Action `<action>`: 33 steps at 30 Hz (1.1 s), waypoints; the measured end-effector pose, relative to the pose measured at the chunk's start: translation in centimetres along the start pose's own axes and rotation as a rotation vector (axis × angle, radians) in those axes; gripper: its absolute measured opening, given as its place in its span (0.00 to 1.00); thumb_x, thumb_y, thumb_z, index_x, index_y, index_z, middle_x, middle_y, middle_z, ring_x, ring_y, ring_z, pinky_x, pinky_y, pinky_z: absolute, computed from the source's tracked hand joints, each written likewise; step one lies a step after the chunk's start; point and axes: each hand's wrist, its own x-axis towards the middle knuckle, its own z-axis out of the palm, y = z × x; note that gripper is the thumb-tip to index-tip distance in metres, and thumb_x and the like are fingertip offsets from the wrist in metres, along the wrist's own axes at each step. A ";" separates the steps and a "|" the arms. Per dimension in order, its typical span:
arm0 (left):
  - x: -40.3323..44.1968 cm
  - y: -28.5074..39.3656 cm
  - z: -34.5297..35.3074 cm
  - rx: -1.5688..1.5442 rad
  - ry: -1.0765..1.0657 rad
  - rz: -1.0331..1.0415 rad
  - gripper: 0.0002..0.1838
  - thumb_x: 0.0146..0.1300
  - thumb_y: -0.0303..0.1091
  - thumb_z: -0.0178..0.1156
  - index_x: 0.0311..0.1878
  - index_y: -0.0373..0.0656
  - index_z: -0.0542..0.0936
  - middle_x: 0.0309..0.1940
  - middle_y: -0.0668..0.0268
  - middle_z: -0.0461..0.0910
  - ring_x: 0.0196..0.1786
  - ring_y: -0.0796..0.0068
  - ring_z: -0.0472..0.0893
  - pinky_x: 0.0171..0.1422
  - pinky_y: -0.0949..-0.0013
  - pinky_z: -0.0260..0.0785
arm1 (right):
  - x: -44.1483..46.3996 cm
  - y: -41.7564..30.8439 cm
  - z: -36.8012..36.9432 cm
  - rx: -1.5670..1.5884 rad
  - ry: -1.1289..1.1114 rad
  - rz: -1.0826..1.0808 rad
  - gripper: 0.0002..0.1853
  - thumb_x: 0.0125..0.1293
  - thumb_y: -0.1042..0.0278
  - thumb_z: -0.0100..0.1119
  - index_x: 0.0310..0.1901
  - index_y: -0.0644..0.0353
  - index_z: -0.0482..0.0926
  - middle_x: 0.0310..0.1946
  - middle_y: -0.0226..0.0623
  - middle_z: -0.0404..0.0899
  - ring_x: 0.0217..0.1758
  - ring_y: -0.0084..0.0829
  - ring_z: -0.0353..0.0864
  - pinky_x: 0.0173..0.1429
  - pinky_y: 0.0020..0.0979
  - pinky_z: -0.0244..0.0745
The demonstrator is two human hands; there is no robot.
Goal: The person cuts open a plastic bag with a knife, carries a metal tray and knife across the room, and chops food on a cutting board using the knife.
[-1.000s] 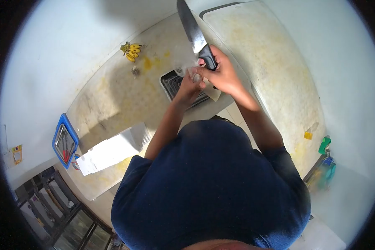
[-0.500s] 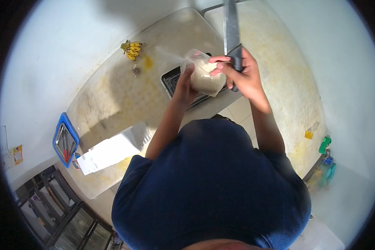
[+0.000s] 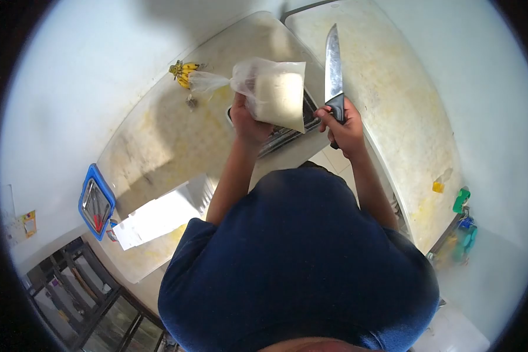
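My left hand (image 3: 251, 124) is wrapped round the lower left side of a clear plastic bag (image 3: 280, 92) filled with something pale cream; what exactly it is I cannot make out. The bag's gathered end points left and its flat end faces right. In my right hand (image 3: 347, 130) is a kitchen knife (image 3: 334, 64), gripped by its black handle with the blade pointing up and away from me. The knife and the bag are apart. Below the bag, a dark tray (image 3: 284, 138) is partly hidden by it and by my left hand.
A bunch of bananas (image 3: 185, 73) lies at the back left, with a small brownish lump (image 3: 191, 102) near it. White papers (image 3: 158, 216) rest on the left of the table (image 3: 158, 152). A blue-rimmed container (image 3: 97, 202) holds utensils. A second table (image 3: 408, 111) stands to the right.
My right hand has drawn away from the bag, bringing the knife down and slightly right, with its full blade now showing. The bag has turned so its flat end faces right.
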 end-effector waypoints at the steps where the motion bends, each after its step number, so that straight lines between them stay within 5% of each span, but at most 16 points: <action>1: -0.1 0.4 1.1 -0.038 -0.055 -0.013 0.30 0.76 0.53 0.37 0.70 0.41 0.66 0.66 0.55 0.71 0.66 0.54 0.74 0.69 0.49 0.68 | -0.1 -0.1 0.1 -0.014 -0.013 0.008 0.08 0.69 0.69 0.62 0.43 0.58 0.72 0.34 0.35 0.83 0.25 0.18 0.77 0.19 0.18 0.62; 5: -0.2 1.4 3.0 -0.091 -0.235 -0.005 0.31 0.75 0.56 0.36 0.70 0.43 0.66 0.67 0.54 0.70 0.66 0.53 0.73 0.69 0.46 0.67 | -0.7 -1.1 0.5 -0.084 -0.025 -0.088 0.08 0.72 0.65 0.58 0.41 0.59 0.73 0.29 0.31 0.80 0.22 0.16 0.72 0.22 0.20 0.63; 13: 0.4 2.4 2.0 -0.044 -0.047 0.203 0.29 0.77 0.54 0.36 0.71 0.47 0.65 0.63 0.59 0.74 0.64 0.52 0.75 0.66 0.46 0.70 | -3.0 -3.1 1.2 -0.456 -0.009 -0.247 0.11 0.73 0.64 0.57 0.34 0.61 0.74 0.22 0.27 0.75 0.23 0.17 0.72 0.28 0.23 0.68; 17: 0.3 2.6 3.5 -0.052 -0.041 0.234 0.28 0.77 0.54 0.36 0.71 0.49 0.65 0.64 0.59 0.73 0.65 0.54 0.74 0.66 0.48 0.70 | -3.3 -1.3 1.0 -0.452 -0.013 -0.347 0.09 0.72 0.69 0.58 0.34 0.65 0.77 0.24 0.32 0.79 0.25 0.21 0.78 0.32 0.25 0.74; 23: 0.7 2.5 4.6 -0.147 -0.051 0.242 0.27 0.77 0.52 0.37 0.71 0.49 0.65 0.65 0.58 0.72 0.66 0.54 0.73 0.67 0.50 0.70 | -4.1 -1.0 2.7 -0.362 -0.021 -0.514 0.09 0.69 0.66 0.62 0.36 0.62 0.77 0.22 0.35 0.76 0.23 0.25 0.77 0.30 0.27 0.72; 27: 0.8 2.2 5.2 -0.056 -0.014 0.274 0.27 0.77 0.51 0.38 0.70 0.47 0.68 0.65 0.58 0.73 0.65 0.56 0.74 0.68 0.52 0.70 | -4.1 -2.5 3.4 -0.510 0.035 -0.625 0.07 0.68 0.73 0.63 0.33 0.65 0.78 0.23 0.36 0.79 0.22 0.25 0.78 0.28 0.25 0.72; 30: 0.7 1.8 5.6 0.004 0.024 0.303 0.26 0.77 0.50 0.39 0.69 0.46 0.69 0.64 0.59 0.73 0.65 0.57 0.74 0.68 0.54 0.70 | -3.8 -2.2 3.4 -0.536 0.038 -0.667 0.07 0.67 0.70 0.65 0.36 0.63 0.77 0.23 0.40 0.76 0.22 0.37 0.80 0.27 0.32 0.73; 33: 0.6 1.6 5.7 0.016 0.047 0.319 0.26 0.77 0.50 0.40 0.69 0.46 0.69 0.64 0.59 0.73 0.65 0.58 0.74 0.68 0.54 0.70 | -3.7 -1.5 3.5 -0.588 0.089 -0.735 0.07 0.66 0.72 0.65 0.33 0.65 0.78 0.21 0.36 0.77 0.21 0.28 0.77 0.27 0.27 0.70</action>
